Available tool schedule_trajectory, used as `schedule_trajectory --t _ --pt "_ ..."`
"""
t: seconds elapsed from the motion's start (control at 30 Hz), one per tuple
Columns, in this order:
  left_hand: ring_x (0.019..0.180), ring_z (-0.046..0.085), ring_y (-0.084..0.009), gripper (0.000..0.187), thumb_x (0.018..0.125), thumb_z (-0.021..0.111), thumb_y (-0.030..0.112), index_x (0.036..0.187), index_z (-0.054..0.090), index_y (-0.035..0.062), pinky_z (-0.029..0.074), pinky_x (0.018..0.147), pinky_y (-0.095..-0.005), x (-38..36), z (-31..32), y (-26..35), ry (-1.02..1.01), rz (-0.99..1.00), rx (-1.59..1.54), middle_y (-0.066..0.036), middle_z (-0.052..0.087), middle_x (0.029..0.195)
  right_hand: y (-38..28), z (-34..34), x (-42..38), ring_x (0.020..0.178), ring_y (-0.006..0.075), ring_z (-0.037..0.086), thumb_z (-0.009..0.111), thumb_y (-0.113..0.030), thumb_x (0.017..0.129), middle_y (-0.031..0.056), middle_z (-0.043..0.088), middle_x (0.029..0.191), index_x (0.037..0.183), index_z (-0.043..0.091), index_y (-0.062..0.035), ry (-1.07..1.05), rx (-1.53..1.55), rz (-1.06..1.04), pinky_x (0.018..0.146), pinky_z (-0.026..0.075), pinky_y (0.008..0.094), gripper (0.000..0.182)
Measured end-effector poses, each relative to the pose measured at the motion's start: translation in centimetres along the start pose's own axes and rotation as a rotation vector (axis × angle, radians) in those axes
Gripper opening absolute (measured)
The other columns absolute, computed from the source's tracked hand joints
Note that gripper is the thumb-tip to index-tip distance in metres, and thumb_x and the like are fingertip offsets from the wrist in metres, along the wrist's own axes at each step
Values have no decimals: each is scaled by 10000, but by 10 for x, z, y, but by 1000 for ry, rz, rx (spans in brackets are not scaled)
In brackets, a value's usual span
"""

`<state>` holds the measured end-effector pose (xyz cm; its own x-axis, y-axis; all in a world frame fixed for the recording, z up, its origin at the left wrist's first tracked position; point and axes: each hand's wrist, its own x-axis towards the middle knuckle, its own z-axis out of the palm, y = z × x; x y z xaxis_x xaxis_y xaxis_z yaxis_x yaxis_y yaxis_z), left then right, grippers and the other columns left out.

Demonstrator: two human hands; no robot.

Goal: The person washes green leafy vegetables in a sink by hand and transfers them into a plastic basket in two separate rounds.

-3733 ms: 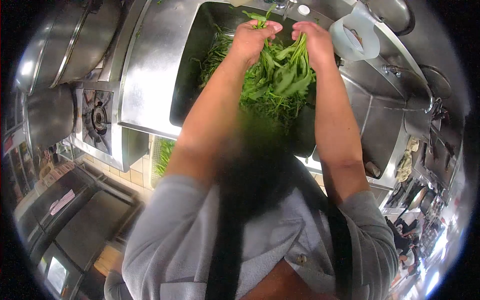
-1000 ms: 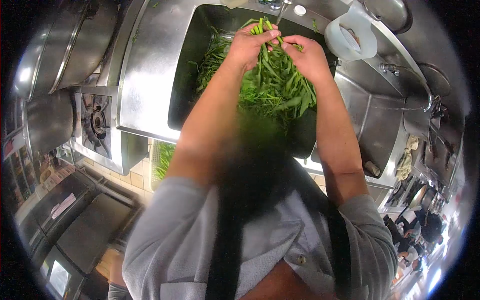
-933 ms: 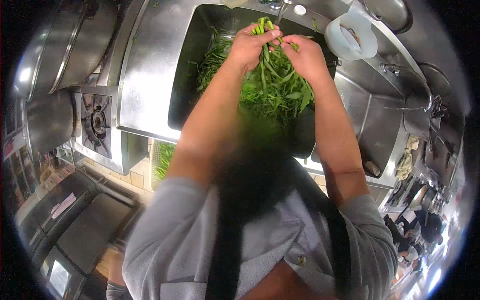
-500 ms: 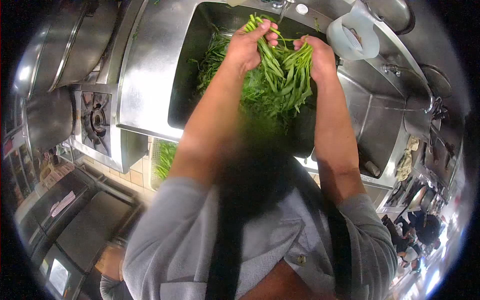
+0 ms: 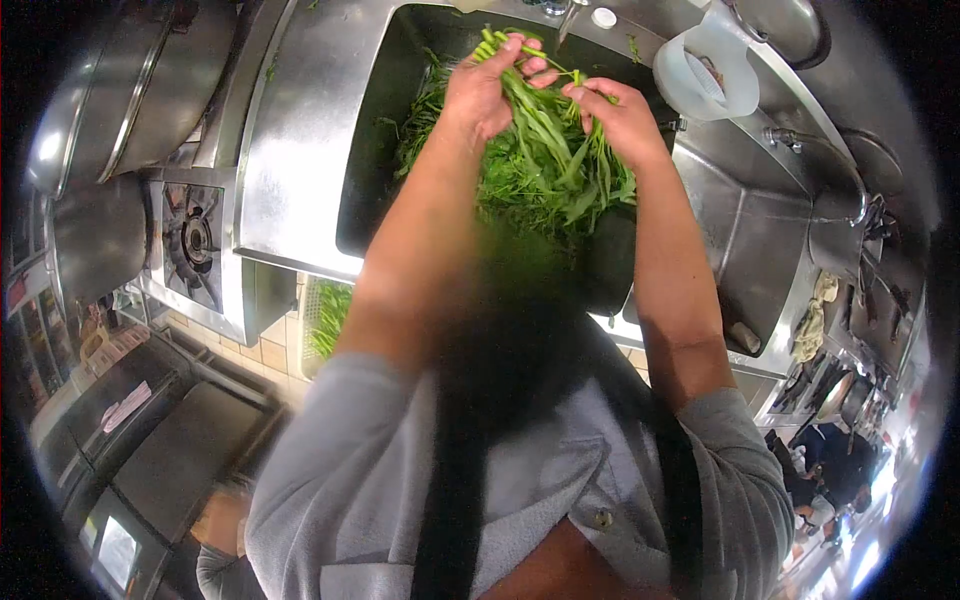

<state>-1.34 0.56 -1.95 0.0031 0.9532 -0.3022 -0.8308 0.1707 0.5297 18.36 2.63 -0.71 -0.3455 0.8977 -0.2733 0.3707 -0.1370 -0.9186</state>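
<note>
Over the left basin of a metal sink (image 5: 370, 190), my left hand (image 5: 488, 88) is closed around a bunch of leafy green stems (image 5: 540, 130), their pale cut ends poking out above the thumb. My right hand (image 5: 622, 115) pinches more of the green stems just to the right, with leaves hanging below its fingers. One thin stem stretches between the two hands. Under them, a heap of loose greens (image 5: 510, 195) lies in the basin.
A white plastic container (image 5: 705, 70) stands behind the sink's right basin (image 5: 745, 225). At the left are a gas burner (image 5: 195, 235) and large pots (image 5: 100, 110). A basket of greens (image 5: 328, 320) sits below the counter. Other people are at the lower right.
My right hand has moved left, closer to my left hand, and its stems now hang more loosely. My left hand has shifted slightly left.
</note>
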Motion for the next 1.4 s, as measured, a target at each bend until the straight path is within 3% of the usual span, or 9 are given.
schedule_trajectory --t 0.43,0.6,0.73,0.9,0.97,1.07,1.1,1.3,1.4 --pt "775 596 -186 153 943 609 146 1002 598 5 593 757 -441 -6 -8 18 75 65 221 -93 631 950 -12 4 1 685 101 534 628 -284 897 11 631 847 1034 632 -16 -58 161 -86 678 435 255 300" --pt "770 598 -180 150 945 604 138 992 589 -3 602 738 -401 -13 -18 11 90 106 217 -96 622 925 -9 6 10 732 137 587 661 -348 870 43 669 818 1093 644 -57 78 -169 -82 706 455 271 367" --pt "759 597 -195 136 962 572 129 1018 579 5 603 743 -425 -23 -35 30 231 80 172 -103 626 947 6 -10 9 748 136 579 661 -332 877 30 665 795 1064 657 -44 62 -146 -7 729 446 265 344" --pt "822 614 -231 143 977 539 123 1043 571 0 589 790 -461 -30 -57 50 255 179 75 -120 627 990 10 -28 5 826 129 589 651 -276 884 41 684 844 970 677 -10 232 235 -47 826 435 273 280" --pt "975 633 -309 171 973 542 137 1088 564 12 553 869 -481 -23 -74 49 145 164 18 -140 625 1088 7 -30 7 852 128 596 650 -268 883 39 689 864 942 687 -20 259 444 -47 857 434 275 257" --pt "1117 594 -353 212 965 558 178 1119 566 32 510 944 -474 -27 -52 41 -33 220 -2 -141 614 1167 -10 -21 8 906 138 614 673 -280 856 38 701 959 957 706 -37 -7 110 -138 897 447 292 266" --pt "1192 551 -372 249 958 565 204 1152 566 48 463 1004 -470 -21 -49 35 -69 199 -6 -142 592 1243 -6 -11 14 853 97 574 631 -267 906 17 691 965 1062 665 -7 -69 -66 -163 800 453 265 305" --pt "1203 544 -370 303 971 537 195 1231 532 40 447 1023 -477 -12 -23 16 -263 132 -94 -175 564 1293 -8 27 15 764 77 550 688 -261 861 9 675 854 984 699 -25 -288 -134 -96 740 438 250 266" --pt "1216 537 -358 322 981 514 180 1269 509 35 442 1030 -462 -14 -27 20 -243 91 17 -191 554 1306 -13 8 18 736 70 538 693 -244 854 11 666 836 979 697 -23 -151 -90 -43 709 433 241 254"
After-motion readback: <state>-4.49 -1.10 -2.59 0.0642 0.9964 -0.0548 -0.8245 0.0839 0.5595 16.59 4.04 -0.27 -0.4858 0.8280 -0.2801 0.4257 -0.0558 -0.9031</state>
